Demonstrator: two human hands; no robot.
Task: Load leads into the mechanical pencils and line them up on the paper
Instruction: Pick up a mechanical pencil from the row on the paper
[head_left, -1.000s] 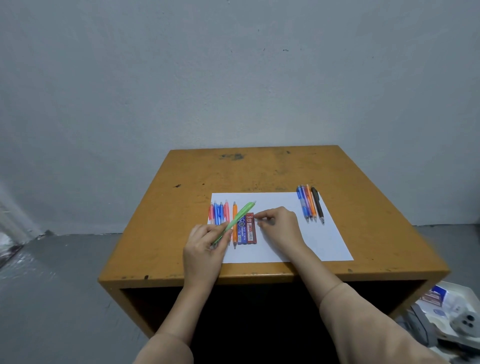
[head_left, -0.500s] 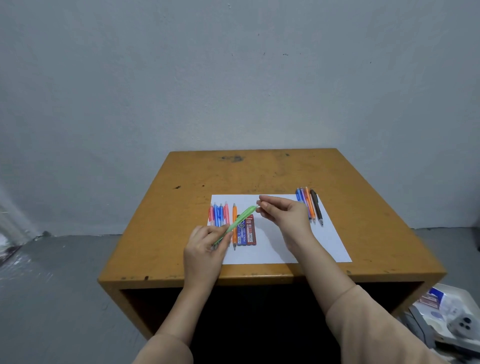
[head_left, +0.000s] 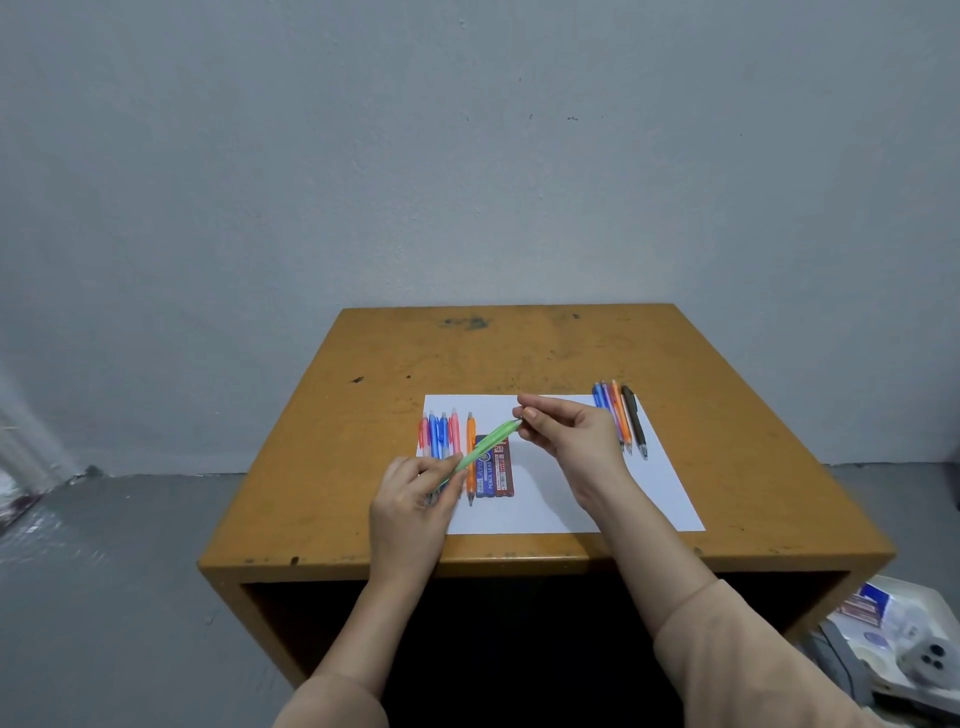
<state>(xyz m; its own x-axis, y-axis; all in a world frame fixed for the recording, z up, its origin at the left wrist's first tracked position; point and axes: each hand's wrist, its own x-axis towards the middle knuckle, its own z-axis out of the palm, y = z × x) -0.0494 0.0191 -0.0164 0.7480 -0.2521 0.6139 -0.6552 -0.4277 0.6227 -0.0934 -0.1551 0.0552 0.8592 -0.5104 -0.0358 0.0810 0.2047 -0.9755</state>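
My left hand (head_left: 415, 499) grips the lower end of a green mechanical pencil (head_left: 485, 447), which slants up to the right over the white paper (head_left: 550, 499). My right hand (head_left: 569, 434) pinches the pencil's top end with thumb and forefinger. Under the pencil lie two lead cases, one blue (head_left: 485, 480) and one dark red (head_left: 504, 470). A row of red, blue and orange pencils (head_left: 441, 434) lies on the paper's left side. Another group of pencils (head_left: 621, 415) lies at the paper's far right corner.
The paper rests on a worn orange-brown wooden table (head_left: 519, 353) against a grey wall. On the floor at lower right sits a white tray (head_left: 904, 639) with small items. The space under the tabletop is dark.
My right hand rose from the paper beside the lead cases to the top end of the green pencil and now pinches it. My left hand kept its hold on the pencil.
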